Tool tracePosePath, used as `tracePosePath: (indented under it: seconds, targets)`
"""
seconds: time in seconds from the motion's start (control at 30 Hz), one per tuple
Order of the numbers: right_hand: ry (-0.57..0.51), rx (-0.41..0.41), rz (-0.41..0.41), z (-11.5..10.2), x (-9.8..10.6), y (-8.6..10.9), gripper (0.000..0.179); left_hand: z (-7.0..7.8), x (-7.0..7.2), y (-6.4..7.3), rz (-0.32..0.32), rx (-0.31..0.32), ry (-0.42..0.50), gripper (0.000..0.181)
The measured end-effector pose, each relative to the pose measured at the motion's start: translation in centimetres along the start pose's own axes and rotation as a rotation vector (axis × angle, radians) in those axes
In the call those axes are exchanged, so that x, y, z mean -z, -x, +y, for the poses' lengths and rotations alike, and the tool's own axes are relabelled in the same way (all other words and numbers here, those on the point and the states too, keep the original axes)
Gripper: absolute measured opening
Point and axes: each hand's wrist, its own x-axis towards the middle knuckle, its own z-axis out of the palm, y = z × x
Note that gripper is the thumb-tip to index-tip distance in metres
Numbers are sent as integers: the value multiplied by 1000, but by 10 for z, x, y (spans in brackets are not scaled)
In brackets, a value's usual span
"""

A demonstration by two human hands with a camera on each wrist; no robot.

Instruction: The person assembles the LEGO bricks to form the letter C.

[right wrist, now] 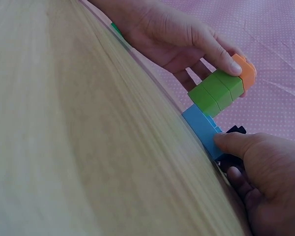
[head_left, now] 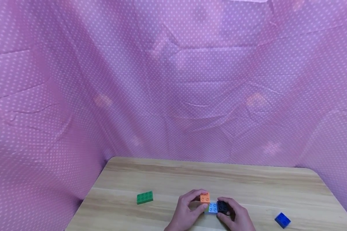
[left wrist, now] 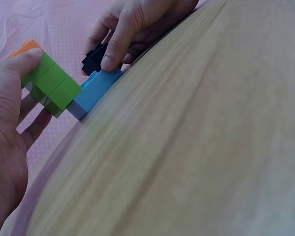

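My left hand (head_left: 186,210) grips a stack of toy building bricks between thumb and fingers: lime green bricks (left wrist: 51,86) with an orange brick (head_left: 204,198) on top. The stack tilts, its lower end at the left end of a light blue brick (head_left: 213,208); whether they are joined I cannot tell. A black brick (head_left: 222,207) sits on the light blue brick's right end. My right hand (head_left: 237,214) holds these two, its thumb pressed on the light blue side in both wrist views. Its other fingers, partly hidden, curl behind the black brick.
A dark green brick (head_left: 145,197) lies on the wooden table (head_left: 118,179) left of the hands. To their right is a dark blue brick (head_left: 282,220). Pink dotted cloth (head_left: 173,96) hangs around the table's back and sides.
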Motion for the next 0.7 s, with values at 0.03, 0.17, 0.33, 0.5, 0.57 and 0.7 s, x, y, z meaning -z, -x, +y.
tracePosePath:
  seconds: [0.03, 0.17, 0.33, 0.5, 0.57, 0.7]
  targets:
    - [0, -2, 0, 0, 0, 0, 52, 0, 0, 0, 0, -5, 2, 38]
    - [3, -2, 3, 0, 0, 1, 52, -1, -1, 0, 2, -28, -9, 37]
    - [4, -1, 12, 1, -2, 3, 51, -2, -2, 2, 3, -41, -15, 37]
    - [-12, -5, -2, 1, -2, 6, 52, -5, -4, 6, 10, -63, -24, 37]
    - [-19, -4, -7, 1, -1, 6, 52, -6, -4, 7, 15, -66, -30, 37]
    - [-29, -3, -12, 0, -1, 7, 51, -6, -4, 7, 24, -62, -44, 37]
